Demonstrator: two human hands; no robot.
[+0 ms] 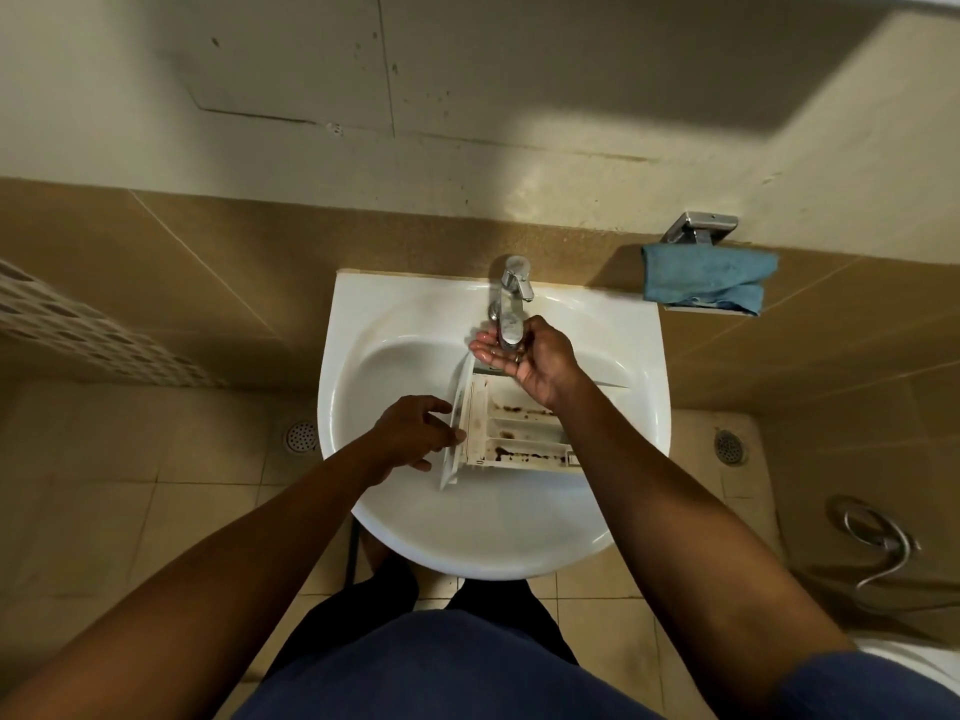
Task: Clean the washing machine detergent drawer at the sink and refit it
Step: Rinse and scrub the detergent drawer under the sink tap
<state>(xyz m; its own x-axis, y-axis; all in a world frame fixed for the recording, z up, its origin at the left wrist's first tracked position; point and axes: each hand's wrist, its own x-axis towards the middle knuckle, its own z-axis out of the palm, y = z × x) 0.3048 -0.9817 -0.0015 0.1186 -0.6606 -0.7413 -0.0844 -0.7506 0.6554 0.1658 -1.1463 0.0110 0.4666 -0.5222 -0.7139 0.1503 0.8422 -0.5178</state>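
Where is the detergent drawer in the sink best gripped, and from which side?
Probably by the front panel, from the left, as the left hand does: that flat plate stands at the drawer's left end, leaving stained compartments free for rinsing.

Head view, steeply down over sink (363,298)

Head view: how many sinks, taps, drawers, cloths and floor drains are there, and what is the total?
Sink: 1
Tap: 1
Drawer: 1
Cloth: 1
Floor drains: 2
Total: 6
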